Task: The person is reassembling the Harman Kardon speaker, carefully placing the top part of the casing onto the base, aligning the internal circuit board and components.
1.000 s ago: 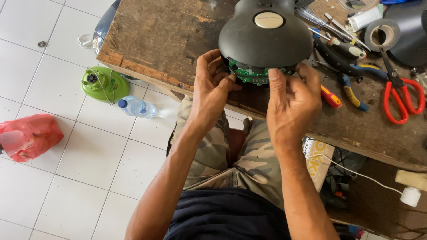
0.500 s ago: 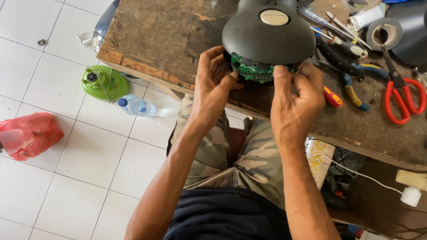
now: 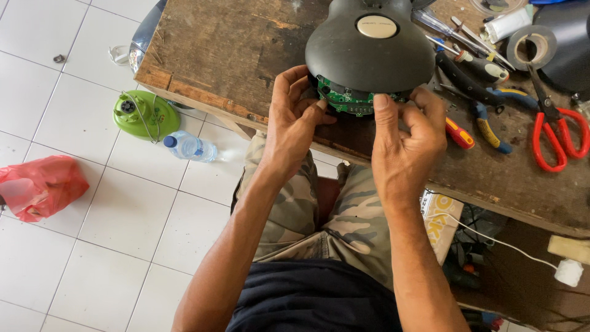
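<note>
A dark grey rounded appliance housing [image 3: 369, 52] with a pale oval cap lies on the worn wooden workbench [image 3: 233, 55]. A green circuit board [image 3: 347, 101] shows at its near edge. My left hand [image 3: 295, 120] grips the housing's left underside, with fingertips at the board. My right hand [image 3: 409, 138] pinches the board's right edge beneath the housing rim. Both hands hold the unit at the bench's front edge, above my camouflage trousers.
To the right on the bench lie pliers [image 3: 485, 104], red-handled scissors [image 3: 556, 138], screwdrivers [image 3: 458, 132] and a tape roll [image 3: 531, 46]. On the tiled floor sit a green round device [image 3: 144, 114], a plastic bottle [image 3: 190, 147] and a red bag [image 3: 40, 187].
The housing has shifted slightly up and away on the bench. My fingers have moved a little along the circuit board's edge. Both hands stay on the unit.
</note>
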